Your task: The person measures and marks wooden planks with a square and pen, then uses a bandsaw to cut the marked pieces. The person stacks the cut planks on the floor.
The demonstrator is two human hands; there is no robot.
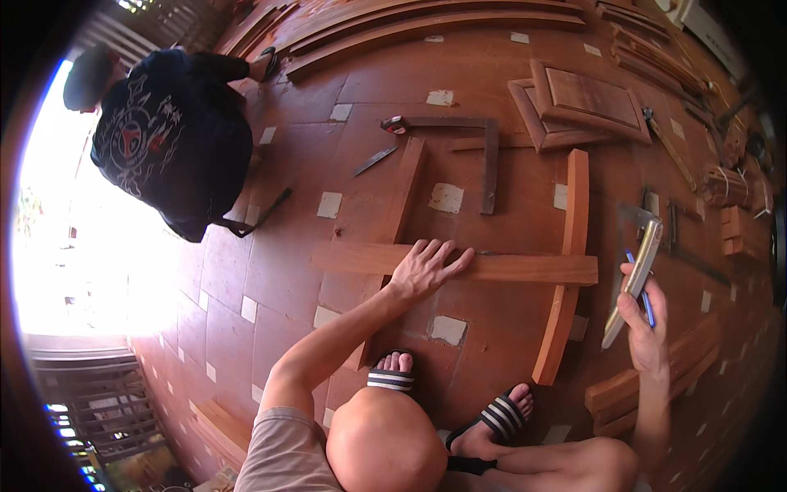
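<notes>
A reddish wooden beam (533, 267) lies crosswise in front of me, resting over two lengthwise beams, one on the left (406, 193) and one on the right (577, 193). My left hand (425, 269) is draped over its middle, fingers curled onto the far edge. To the right of the beam's end, my right hand (646, 324) is raised and closed around a try square (643, 266) with a long pale metal bar and a greyish blade. A blue pen (649, 310) is pinched in the same hand, beside the bar.
Ahead lie a dark L-shaped square (489, 164), a tape measure (394, 125), a pointed blade (375, 161) and framed wood panels (594, 98). A hammer (670, 146) and wood blocks (738, 234) lie right; stacked timber (697, 348) nearer. Another person (172, 139) crouches at left.
</notes>
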